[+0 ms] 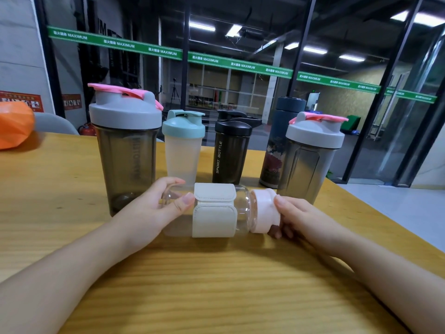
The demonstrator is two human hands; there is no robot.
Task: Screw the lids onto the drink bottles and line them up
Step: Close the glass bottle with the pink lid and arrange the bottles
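A clear glass bottle with a cream fabric sleeve (216, 210) is held horizontally just above the wooden table (216, 285), base toward 9 o'clock and mouth toward 3 o'clock. Whether its underside touches the tabletop cannot be told.

The left hand (154, 208) is wrapped round the base end, thumb on the near side against the sleeve edge and fingers curled over the far side. This grip is judged to serve as the fixed anchor, so that the body is kept from turning.

The right hand (296, 220) is closed on the pale pink screw lid (265, 210), thumb on top and fingers curled beneath. The lid is seated on the neck; how far it is threaded down cannot be seen. The sideways hold is judged to be chosen so that both wrists can oppose each other in twisting.

Five capped bottles are stood upright in a row at 12 o'clock of the held bottle:
- a large smoke-grey shaker with grey lid and pink flip cap (127, 150), at 10 o'clock;
- a small frosted shaker with mint-green lid (183, 145);
- a black shaker marked SPORT BOTTLE (231, 148);
- a dark blue flask with a floral print (281, 141);
- a second smoke-grey shaker with grey lid and pink flip cap (313, 155), at 2 o'clock, close beside the flask.

The row is judged to be the finished line, the held bottle being the last outstanding item. An orange object (14, 124) lies at the far left edge.
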